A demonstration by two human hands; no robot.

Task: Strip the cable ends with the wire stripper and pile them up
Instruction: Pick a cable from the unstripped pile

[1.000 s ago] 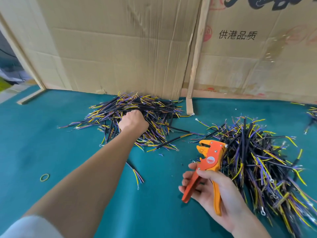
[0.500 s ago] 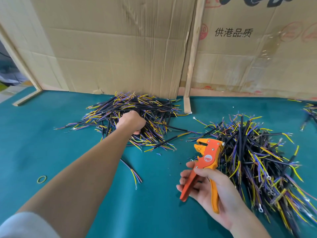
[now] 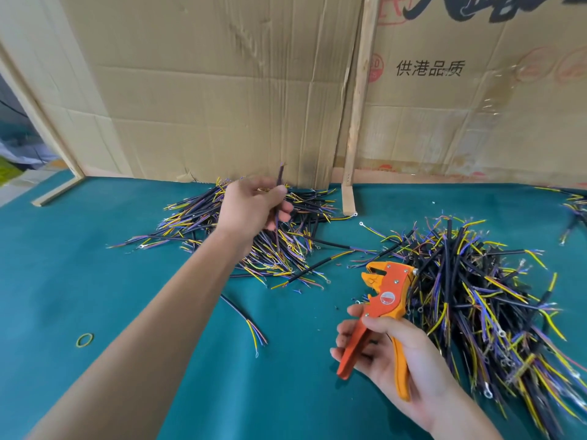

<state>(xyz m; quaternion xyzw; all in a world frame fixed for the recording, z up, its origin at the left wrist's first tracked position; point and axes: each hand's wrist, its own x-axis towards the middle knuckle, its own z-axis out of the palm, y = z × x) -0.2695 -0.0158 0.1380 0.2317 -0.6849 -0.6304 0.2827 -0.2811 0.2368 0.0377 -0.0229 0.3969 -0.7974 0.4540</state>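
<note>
One cable [image 3: 279,198] is being pinched in the left hand [image 3: 254,208] above the far pile [image 3: 241,236], long axis near upright, tip pointing up. The wire stripper [image 3: 381,312] is being gripped in the right hand [image 3: 390,354], head pointing away, beside the near pile [image 3: 482,300].

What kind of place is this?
Probably a small workshop for wiring: piles of cut cables on a green work table, an orange wire stripper, and cardboard walls.
</note>
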